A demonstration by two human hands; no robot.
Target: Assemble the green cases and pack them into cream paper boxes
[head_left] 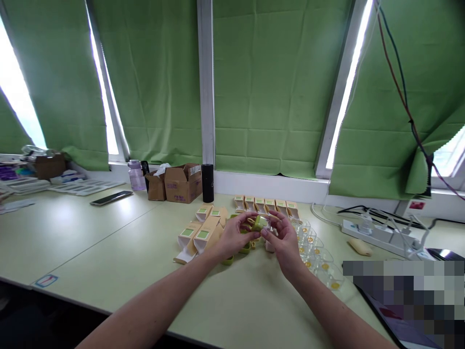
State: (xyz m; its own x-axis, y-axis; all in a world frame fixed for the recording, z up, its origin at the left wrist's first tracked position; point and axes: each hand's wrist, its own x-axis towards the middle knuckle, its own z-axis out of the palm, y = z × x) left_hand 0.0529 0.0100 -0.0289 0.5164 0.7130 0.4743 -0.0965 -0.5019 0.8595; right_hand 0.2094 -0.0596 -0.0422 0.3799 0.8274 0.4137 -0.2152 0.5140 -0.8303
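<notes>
Over the middle of the table, a small green case (259, 223) with a whitish, see-through end is held between both hands. My left hand (238, 235) pinches its green side, beside a small yellowish loop. On the clear end are the fingers of my right hand (282, 237), closed around it. Below the hands lie more green pieces (245, 249), partly covered by my left hand. Left of them lie several cream cartons (203, 235) with green labels and open flaps. To the right stand rows of clear plastic cups or shells (319, 252) with yellow centres.
Behind the hands is a row of cream cartons (267, 203). A black cylinder (208, 183), a cardboard box (181, 184) and a purple bottle (136, 175) stand at the back. A phone (111, 198) lies left; a power strip (381, 237) with cables lies right, above a partly blurred-out device.
</notes>
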